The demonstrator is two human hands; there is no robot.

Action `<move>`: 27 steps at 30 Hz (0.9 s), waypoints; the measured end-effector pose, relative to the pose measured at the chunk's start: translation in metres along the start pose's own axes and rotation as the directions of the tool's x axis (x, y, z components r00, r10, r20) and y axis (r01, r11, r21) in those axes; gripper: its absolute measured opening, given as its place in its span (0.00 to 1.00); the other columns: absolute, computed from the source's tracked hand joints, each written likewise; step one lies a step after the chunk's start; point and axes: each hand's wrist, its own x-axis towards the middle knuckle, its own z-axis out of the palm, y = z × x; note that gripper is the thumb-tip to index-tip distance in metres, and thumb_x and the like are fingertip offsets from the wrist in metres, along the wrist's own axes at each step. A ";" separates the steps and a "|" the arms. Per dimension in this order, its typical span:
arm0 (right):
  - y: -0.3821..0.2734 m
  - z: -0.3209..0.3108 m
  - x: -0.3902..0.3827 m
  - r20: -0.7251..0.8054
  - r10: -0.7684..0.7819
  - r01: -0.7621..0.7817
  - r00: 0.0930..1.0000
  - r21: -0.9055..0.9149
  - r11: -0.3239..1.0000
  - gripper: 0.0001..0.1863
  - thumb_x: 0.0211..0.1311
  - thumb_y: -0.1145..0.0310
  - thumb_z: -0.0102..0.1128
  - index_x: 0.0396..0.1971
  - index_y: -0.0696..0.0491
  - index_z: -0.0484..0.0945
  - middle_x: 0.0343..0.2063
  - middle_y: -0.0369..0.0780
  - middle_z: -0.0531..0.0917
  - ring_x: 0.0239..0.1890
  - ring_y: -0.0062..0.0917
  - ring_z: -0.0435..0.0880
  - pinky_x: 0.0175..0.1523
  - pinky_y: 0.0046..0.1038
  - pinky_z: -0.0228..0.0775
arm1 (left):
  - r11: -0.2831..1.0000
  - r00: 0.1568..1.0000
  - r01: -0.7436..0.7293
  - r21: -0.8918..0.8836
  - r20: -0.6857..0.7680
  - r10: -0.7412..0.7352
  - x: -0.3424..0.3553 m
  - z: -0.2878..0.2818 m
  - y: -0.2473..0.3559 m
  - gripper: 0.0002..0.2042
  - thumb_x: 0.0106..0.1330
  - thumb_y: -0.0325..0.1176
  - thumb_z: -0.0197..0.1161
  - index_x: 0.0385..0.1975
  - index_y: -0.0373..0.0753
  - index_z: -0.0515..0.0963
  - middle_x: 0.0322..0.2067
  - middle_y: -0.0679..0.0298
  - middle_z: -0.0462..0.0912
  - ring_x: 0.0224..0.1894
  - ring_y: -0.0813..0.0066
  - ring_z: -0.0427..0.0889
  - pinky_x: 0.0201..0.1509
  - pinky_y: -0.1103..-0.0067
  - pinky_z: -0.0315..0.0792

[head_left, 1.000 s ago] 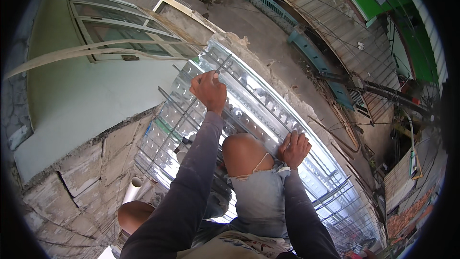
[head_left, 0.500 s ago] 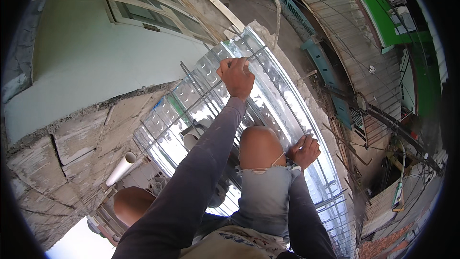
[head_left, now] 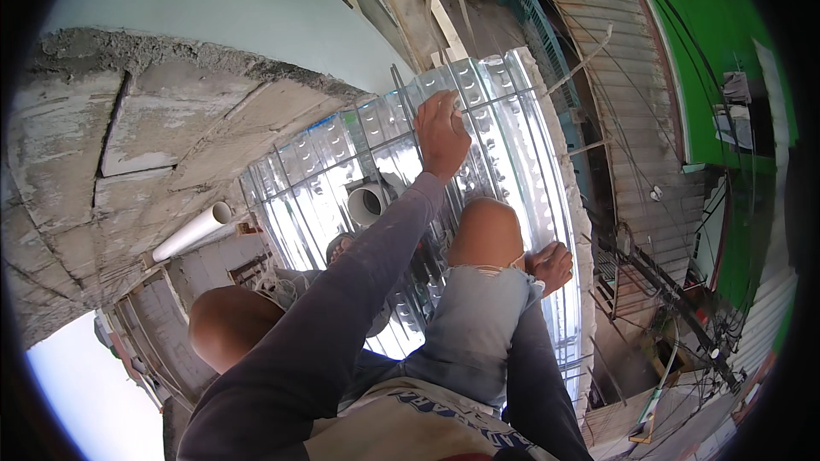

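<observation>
Shiny corrugated metal decking (head_left: 316, 154) lies below me, with a grid of thin steel rods (head_left: 504, 99) over it. My left hand (head_left: 442, 138) reaches forward to the far part of the grid, its fingers closed at a rod by a crossing. Beside my raised knee, my right hand (head_left: 551, 267) is low over the decking near its right edge. Its fingers are curled, and what they hold, if anything, is hidden. A short white pipe (head_left: 367, 203) stands up through the grid, left of my left forearm.
A rough concrete ledge (head_left: 171, 119) and a pale wall (head_left: 248, 0) border the left. Another white pipe (head_left: 192, 232) sticks out below the ledge. Past the decking's right edge is a drop toward a rusty corrugated roof (head_left: 615, 94) and overhead cables (head_left: 675, 290).
The view has tilted and shifted, showing more of the concrete ledge and the upright pipe. My left hand stays near the same rod crossing; my right hand's fingers are curled in more.
</observation>
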 end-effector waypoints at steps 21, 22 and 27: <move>-0.006 0.000 -0.002 -0.022 0.019 -0.019 1.000 -0.010 1.000 0.11 0.77 0.58 0.52 0.38 0.47 0.78 0.37 0.42 0.83 0.46 0.43 0.84 0.48 0.51 0.72 | 0.970 0.993 0.058 0.234 0.090 -0.081 -0.033 -0.073 -0.114 0.06 0.71 0.35 0.68 0.42 0.45 0.90 0.43 0.65 0.93 0.48 0.61 0.84 0.60 0.63 0.67; -0.007 0.000 -0.003 -0.015 0.017 -0.018 1.000 -0.016 1.000 0.11 0.76 0.58 0.52 0.38 0.47 0.78 0.37 0.42 0.83 0.46 0.43 0.84 0.48 0.51 0.72 | 0.969 0.994 0.052 0.243 0.078 -0.072 -0.035 -0.073 -0.115 0.06 0.71 0.34 0.68 0.42 0.45 0.90 0.43 0.65 0.93 0.47 0.61 0.84 0.60 0.63 0.67; 0.001 0.002 -0.002 0.016 0.026 -0.026 1.000 -0.028 0.999 0.11 0.77 0.59 0.52 0.39 0.48 0.79 0.37 0.42 0.83 0.46 0.43 0.84 0.48 0.51 0.71 | 0.965 0.992 0.045 0.257 0.099 -0.073 -0.039 -0.067 -0.111 0.07 0.73 0.39 0.66 0.41 0.48 0.90 0.42 0.66 0.92 0.47 0.61 0.84 0.60 0.63 0.67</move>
